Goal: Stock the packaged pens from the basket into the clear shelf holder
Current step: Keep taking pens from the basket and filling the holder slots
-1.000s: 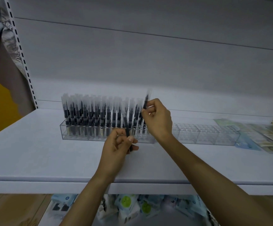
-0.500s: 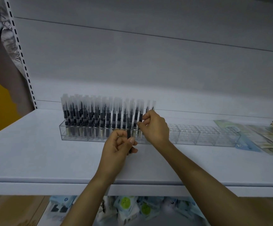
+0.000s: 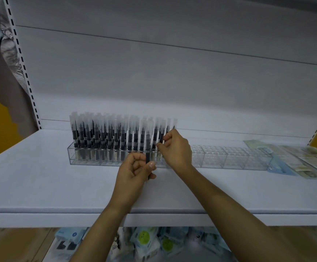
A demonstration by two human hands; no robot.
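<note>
A white shop shelf (image 3: 40,176) is being lit dimly under a pale back panel, with a slotted upright (image 3: 21,59) at its left edge. On it, a pen (image 3: 161,136) in its clear sleeve is being pinched near mid-barrel by the right hand (image 3: 176,150), the fingers (image 3: 166,138) clamped together on it. It is being held upright at the right end of the row of pens (image 3: 101,137), apparently so that it can be fed straight down into the next free cell. Whether its tip is already seated cannot be told.

The clear holder (image 3: 229,157) is being filled from the left; its right part is showing only bare cells, so much of the job seems to be left.

A second pen (image 3: 148,146) is being gripped upright by the left hand (image 3: 133,173), just in front of the holder, thumb pressed against curled fingers (image 3: 151,165). It is probably being kept ready as the next one. Both forearms are being reached up and over the shelf's front edge, wrists raised, the right one angled inward.

Flat packets (image 3: 305,159) are lying at the shelf's far right. Bagged goods (image 3: 144,241) are showing below the shelf; the basket cannot be made out.
</note>
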